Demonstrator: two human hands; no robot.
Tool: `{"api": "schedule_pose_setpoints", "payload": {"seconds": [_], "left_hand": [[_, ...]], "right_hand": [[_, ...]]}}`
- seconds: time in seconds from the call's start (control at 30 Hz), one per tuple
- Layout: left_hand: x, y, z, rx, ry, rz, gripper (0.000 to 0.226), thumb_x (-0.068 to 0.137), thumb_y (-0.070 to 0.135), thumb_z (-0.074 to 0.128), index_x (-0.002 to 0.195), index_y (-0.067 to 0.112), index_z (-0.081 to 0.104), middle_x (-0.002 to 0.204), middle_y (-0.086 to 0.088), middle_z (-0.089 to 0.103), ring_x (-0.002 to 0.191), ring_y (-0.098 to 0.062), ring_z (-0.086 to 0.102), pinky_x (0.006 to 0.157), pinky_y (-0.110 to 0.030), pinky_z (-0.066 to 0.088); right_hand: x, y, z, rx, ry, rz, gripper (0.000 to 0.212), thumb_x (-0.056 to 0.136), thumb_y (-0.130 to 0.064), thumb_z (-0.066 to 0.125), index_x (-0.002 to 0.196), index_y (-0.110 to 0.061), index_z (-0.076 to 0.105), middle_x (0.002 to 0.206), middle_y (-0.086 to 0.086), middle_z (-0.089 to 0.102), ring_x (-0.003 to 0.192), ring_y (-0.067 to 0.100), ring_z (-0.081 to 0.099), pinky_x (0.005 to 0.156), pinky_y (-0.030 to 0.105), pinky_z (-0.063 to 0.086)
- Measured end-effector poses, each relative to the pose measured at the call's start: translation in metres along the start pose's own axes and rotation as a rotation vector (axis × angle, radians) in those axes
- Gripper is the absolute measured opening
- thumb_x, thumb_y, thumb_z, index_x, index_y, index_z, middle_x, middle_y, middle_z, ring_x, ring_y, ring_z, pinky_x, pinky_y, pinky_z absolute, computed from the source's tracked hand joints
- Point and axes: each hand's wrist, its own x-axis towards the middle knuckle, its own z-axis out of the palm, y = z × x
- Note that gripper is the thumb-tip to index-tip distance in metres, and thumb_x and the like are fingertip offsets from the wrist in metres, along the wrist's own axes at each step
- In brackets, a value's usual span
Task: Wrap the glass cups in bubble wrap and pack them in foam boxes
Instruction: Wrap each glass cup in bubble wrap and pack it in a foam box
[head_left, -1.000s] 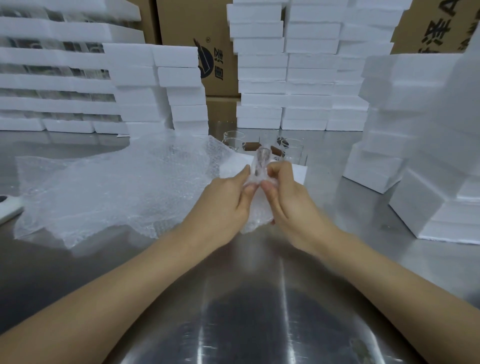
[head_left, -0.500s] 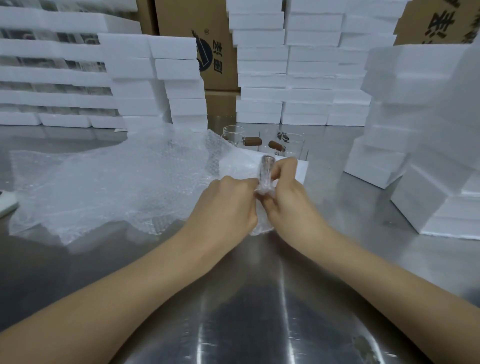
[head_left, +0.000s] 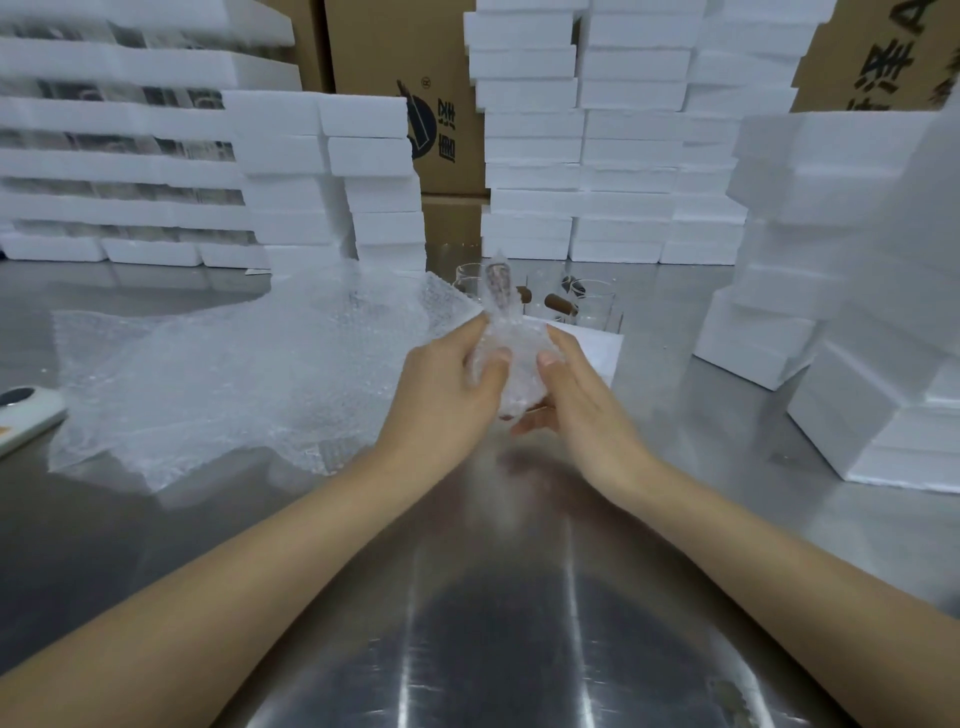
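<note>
Gripping a bubble-wrapped glass cup (head_left: 506, 364) over the middle of the desk (head_left: 493, 597).
Clasped at the side by the left grip (head_left: 441, 395), fingers curled round it, and cupped from below by the right grip (head_left: 582, 400), thumb pressing the wrap. Probably light, brittle and slippery in its soft skin: better to take by the padded body than by the upright wrapped handle (head_left: 498, 283). Just behind, bare cups (head_left: 592, 306); toward the left edge, loose bubble wrap (head_left: 234, 374); along the far edge, stacked foam boxes (head_left: 582, 156).
</note>
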Motion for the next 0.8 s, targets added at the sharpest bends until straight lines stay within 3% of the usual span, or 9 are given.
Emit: {"api": "schedule_pose_setpoints", "payload": {"seconds": [0.1, 0.17, 0.23, 0.37, 0.43, 0.5, 0.57, 0.63, 0.8], "left_hand": [[-0.002, 0.002, 0.006, -0.085, -0.141, -0.133, 0.039, 0.098, 0.030, 0.046, 0.135, 0.018, 0.051, 0.117, 0.004, 0.065, 0.104, -0.003, 0.056, 0.070, -0.003, 0.034], [-0.004, 0.000, 0.007, -0.128, -0.148, -0.117, 0.020, 0.101, 0.023, 0.042, 0.109, 0.025, 0.060, 0.091, 0.007, 0.066, 0.083, 0.001, 0.059, 0.063, -0.004, 0.036], [-0.002, -0.003, 0.003, -0.081, -0.104, -0.108, 0.025, 0.100, 0.013, 0.043, 0.084, 0.027, 0.057, 0.074, 0.013, 0.060, 0.066, 0.002, 0.056, 0.057, -0.006, 0.036], [0.001, -0.015, -0.003, 0.071, 0.025, -0.098, 0.027, 0.088, -0.001, 0.050, 0.067, 0.014, 0.057, 0.059, 0.005, 0.055, 0.055, -0.003, 0.051, 0.050, -0.009, 0.034], [0.002, -0.014, -0.003, 0.034, 0.009, -0.067, 0.026, 0.088, 0.001, 0.052, 0.068, 0.015, 0.061, 0.059, 0.003, 0.059, 0.056, 0.000, 0.052, 0.053, -0.011, 0.035], [0.003, -0.009, 0.000, -0.117, -0.048, -0.108, 0.018, 0.092, 0.013, 0.054, 0.101, 0.017, 0.069, 0.090, 0.004, 0.071, 0.076, 0.003, 0.061, 0.069, -0.015, 0.046], [0.002, -0.005, 0.005, -0.274, -0.113, -0.229, 0.034, 0.091, 0.033, 0.053, 0.124, 0.026, 0.058, 0.112, 0.017, 0.065, 0.092, 0.009, 0.061, 0.085, -0.018, 0.049], [-0.001, -0.005, 0.010, -0.325, -0.210, -0.306, 0.039, 0.084, 0.043, 0.047, 0.119, 0.032, 0.057, 0.107, 0.015, 0.067, 0.092, 0.001, 0.065, 0.089, -0.032, 0.053], [-0.006, -0.009, 0.011, -0.333, -0.263, -0.287, 0.043, 0.092, 0.014, 0.035, 0.130, 0.023, 0.052, 0.120, 0.000, 0.065, 0.107, -0.019, 0.064, 0.093, -0.043, 0.052]], "right_hand": [[0.001, 0.001, -0.006, -0.040, 0.040, -0.047, 0.039, 0.097, -0.039, 0.032, 0.131, -0.028, 0.049, 0.095, -0.001, 0.069, 0.070, 0.019, 0.066, 0.070, 0.037, 0.054], [-0.001, 0.002, -0.006, -0.137, 0.053, -0.073, 0.034, 0.102, -0.031, 0.031, 0.131, -0.028, 0.048, 0.089, -0.002, 0.067, 0.066, 0.013, 0.063, 0.069, 0.033, 0.053], [-0.006, 0.001, -0.004, -0.320, 0.037, -0.134, 0.034, 0.101, -0.033, 0.032, 0.133, -0.036, 0.044, 0.090, -0.009, 0.062, 0.068, 0.006, 0.060, 0.070, 0.022, 0.049], [-0.015, -0.001, 0.007, -0.592, -0.067, -0.202, 0.054, 0.096, -0.045, 0.041, 0.146, -0.046, 0.020, 0.100, -0.014, 0.044, 0.084, -0.005, 0.055, 0.078, 0.003, 0.038], [-0.013, -0.006, 0.008, -0.439, -0.053, -0.130, 0.054, 0.096, -0.035, 0.049, 0.145, -0.044, 0.026, 0.115, -0.006, 0.049, 0.085, 0.000, 0.061, 0.084, 0.012, 0.047], [-0.006, -0.011, 0.003, -0.117, 0.018, 0.014, 0.044, 0.098, -0.020, 0.050, 0.138, -0.033, 0.040, 0.124, 0.006, 0.056, 0.092, 0.015, 0.067, 0.081, 0.030, 0.056], [0.000, -0.015, -0.005, 0.236, 0.059, 0.126, 0.035, 0.097, -0.010, 0.048, 0.131, -0.017, 0.046, 0.118, 0.015, 0.064, 0.096, 0.026, 0.068, 0.077, 0.031, 0.056], [0.002, -0.013, -0.010, 0.446, 0.052, 0.161, 0.037, 0.096, -0.006, 0.050, 0.131, -0.010, 0.040, 0.113, 0.013, 0.067, 0.098, 0.026, 0.069, 0.080, 0.030, 0.056], [-0.001, -0.004, -0.008, 0.344, -0.073, 0.143, 0.051, 0.081, -0.019, 0.062, 0.125, -0.014, 0.038, 0.108, 0.002, 0.070, 0.103, 0.020, 0.067, 0.094, 0.039, 0.050]]}}
